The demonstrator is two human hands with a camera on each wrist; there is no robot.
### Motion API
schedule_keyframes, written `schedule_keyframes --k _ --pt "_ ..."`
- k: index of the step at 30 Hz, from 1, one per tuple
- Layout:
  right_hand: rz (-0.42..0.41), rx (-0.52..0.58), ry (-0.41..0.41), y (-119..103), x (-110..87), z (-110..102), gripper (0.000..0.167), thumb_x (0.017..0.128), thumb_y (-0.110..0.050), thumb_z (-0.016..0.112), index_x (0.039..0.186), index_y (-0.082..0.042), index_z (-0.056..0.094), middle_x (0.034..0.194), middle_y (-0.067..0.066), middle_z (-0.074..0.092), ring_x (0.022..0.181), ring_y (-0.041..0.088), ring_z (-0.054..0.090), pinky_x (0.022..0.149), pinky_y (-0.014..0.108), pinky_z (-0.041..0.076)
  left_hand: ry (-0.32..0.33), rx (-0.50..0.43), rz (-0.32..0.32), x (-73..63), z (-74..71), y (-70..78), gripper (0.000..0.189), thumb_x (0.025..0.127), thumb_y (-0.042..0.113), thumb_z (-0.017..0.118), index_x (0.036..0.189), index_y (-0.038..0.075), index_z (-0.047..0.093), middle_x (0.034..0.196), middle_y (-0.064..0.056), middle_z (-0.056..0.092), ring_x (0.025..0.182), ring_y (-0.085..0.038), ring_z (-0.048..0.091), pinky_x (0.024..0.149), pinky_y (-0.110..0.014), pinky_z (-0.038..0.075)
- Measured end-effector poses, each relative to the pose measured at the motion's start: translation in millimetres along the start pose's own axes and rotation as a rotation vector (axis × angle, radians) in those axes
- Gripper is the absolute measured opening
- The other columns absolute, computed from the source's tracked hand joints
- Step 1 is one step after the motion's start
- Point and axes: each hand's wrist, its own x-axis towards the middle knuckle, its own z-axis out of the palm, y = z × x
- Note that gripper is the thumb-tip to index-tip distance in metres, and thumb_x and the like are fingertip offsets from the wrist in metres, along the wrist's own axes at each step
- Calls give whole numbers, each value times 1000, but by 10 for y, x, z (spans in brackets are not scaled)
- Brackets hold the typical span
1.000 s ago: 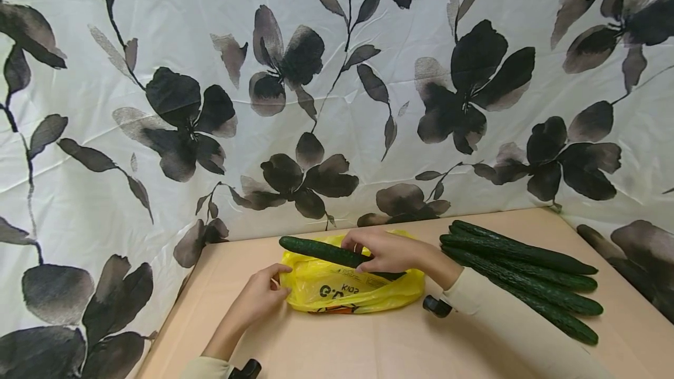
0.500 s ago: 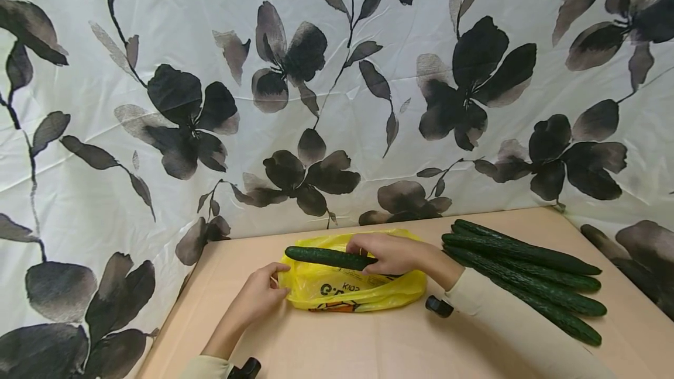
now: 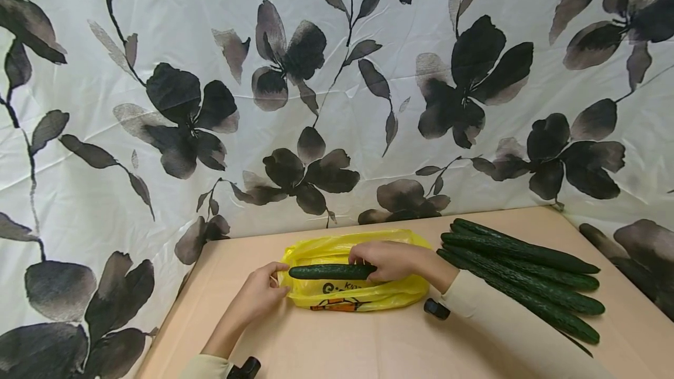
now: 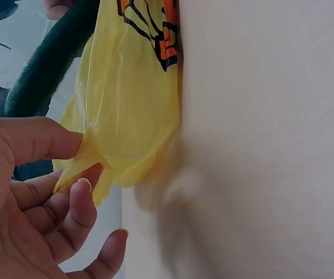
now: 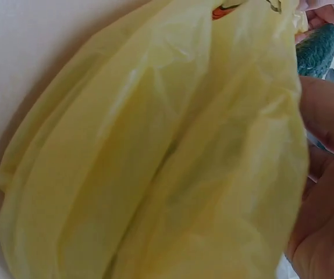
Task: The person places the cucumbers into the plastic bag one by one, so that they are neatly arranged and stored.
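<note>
R hand (image 3: 387, 259) has fingers and thumb curled over the right end of a long dark green cucumber (image 3: 326, 272), which lies roughly level across the mouth of a crumpled yellow plastic bag (image 3: 402, 294), near the far edge of the table (image 3: 337, 344), approx. midway along it. Can't tell whether the cuke rests on the plastic or is held just above; its right end is hidden under R hand. L hand (image 3: 265, 285) pinches the bag's left rim betw. thumb and index, w/ the other fingers loosely bent and clear of it, per L wrist view. In R wrist view the bag blocks part of R hand, so fingertip contact there is n/a. More cukes, at least 4, lie side by side (image 3: 526, 279) by the table's far right corner, slanting twd the right edge, partly behind the R sleeve (image 3: 500, 314). Handling, est.: cuke looks stiff, prob. med. weight, skin bumpy so decent grip, tho could be a bit slick if damp; might snap if bent hard. Best hold is around the middle for balance; an end grip like this one prob. lets the far tip droop. Bag looks v. light, limp and slippery, may tear if yanked; best taken by the rim, both sides ideally, b/c the walls sag inward.
</note>
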Motion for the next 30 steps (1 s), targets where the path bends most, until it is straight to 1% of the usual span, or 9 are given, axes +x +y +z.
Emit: schedule_keyframes --k 8,16,22,30 --pt "17 -33 -36 34 30 44 41 90 -13 77 127 -21 60 109 -11 61 98 5 56 90 28 51 7 -2 5 9 3 10 47 81 1 76 127 -2 65 89 -7 58 76 -15 53 62 -25 44" --pt "-10 -42 -57 69 56 74 42 90 -12 76 128 -23 60 110 -10 62 99 5 58 91 27 52 9 7 18 24 17 6 46 80 -1 74 125 -3 66 87 -6 57 75 -14 52 62 -25 43" --pt "-18 -39 -69 81 77 48 40 91 -12 75 126 -23 62 110 -11 62 98 5 58 90 28 52 22 12 9 35 12 20 45 80 -1 72 125 -3 66 85 -5 57 74 -15 52 62 -25 42" --pt "-19 -42 -132 123 138 101 36 91 -13 75 124 -20 63 108 -11 63 97 4 58 91 26 51 20 12 -9 51 26 37 45 81 -1 72 126 -3 66 87 -5 55 76 -16 50 61 -25 41"
